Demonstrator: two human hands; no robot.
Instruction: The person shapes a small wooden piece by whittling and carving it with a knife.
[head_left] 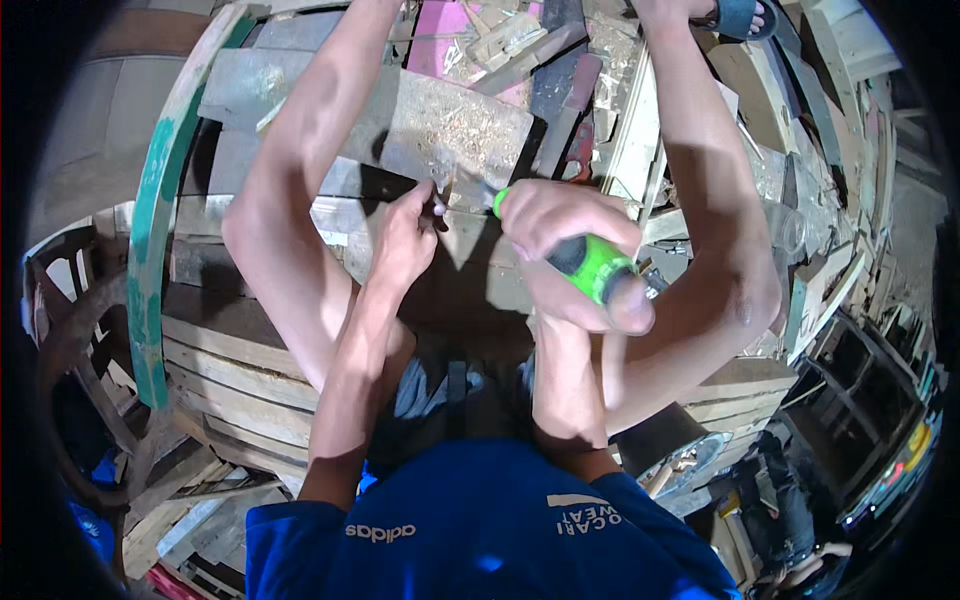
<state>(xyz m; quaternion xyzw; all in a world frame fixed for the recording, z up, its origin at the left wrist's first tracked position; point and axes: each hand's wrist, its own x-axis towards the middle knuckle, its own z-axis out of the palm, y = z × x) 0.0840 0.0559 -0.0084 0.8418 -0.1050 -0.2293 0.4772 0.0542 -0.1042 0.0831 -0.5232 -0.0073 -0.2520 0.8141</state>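
Observation:
My right hand (pixel 550 215) is wrapped round the thick green-and-black handle of a hand tool (pixel 607 268). Its short metal shaft points left toward my other hand; whether the tip is a screwdriver's or a chisel's is too blurred to tell. My left hand (pixel 405 235) is closed in a pinch just left of that tip, and what lies between its fingers is too small to make out. Both hands are between my bare legs, above a wooden board (pixel 455 125) strewn with pale wood shavings.
Planks and offcuts cover the ground around me. A green-painted strip of wood (pixel 150 270) curves up on the left. Stacked slats (pixel 240 375) lie beside my left thigh. At the lower right is a round metal container (pixel 705 455); a clear cup (pixel 787 230) lies beyond my right knee.

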